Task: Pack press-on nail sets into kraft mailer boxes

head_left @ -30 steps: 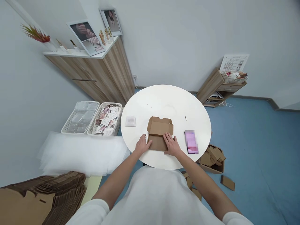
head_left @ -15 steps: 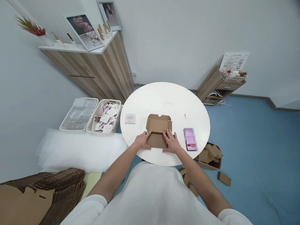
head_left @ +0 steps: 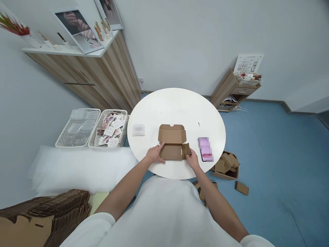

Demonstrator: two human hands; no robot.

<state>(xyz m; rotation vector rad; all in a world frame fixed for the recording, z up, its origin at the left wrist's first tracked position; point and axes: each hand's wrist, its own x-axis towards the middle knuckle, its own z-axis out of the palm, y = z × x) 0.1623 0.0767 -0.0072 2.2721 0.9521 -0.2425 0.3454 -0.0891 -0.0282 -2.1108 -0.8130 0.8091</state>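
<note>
A brown cardboard box [head_left: 171,151] lies partly folded on the white round table [head_left: 177,106], its lid panel [head_left: 171,136] spread flat toward the far side. My left hand [head_left: 155,154] grips the box's left side, with the thumb at the far corner and fingers at the near corner. At the right end, my right hand [head_left: 192,160] pinches the side flap [head_left: 185,151], which tilts outward. A small clear packet [head_left: 138,130] lies on the table left of the box. To the right rests a phone [head_left: 205,149] with a blurred pink screen.
Left of the table stand a white basket of printed cards [head_left: 110,128] and a basket of clear cases [head_left: 79,127]. Below them are white foam sheets [head_left: 82,168] and stacked flat cardboard [head_left: 69,216]. A carton of folded boxes [head_left: 226,166] sits on the floor at right.
My right hand has moved from the box's inner right edge outward and now holds the right side flap, which has swung out. My left hand stays on the left side. The view has shifted slightly.
</note>
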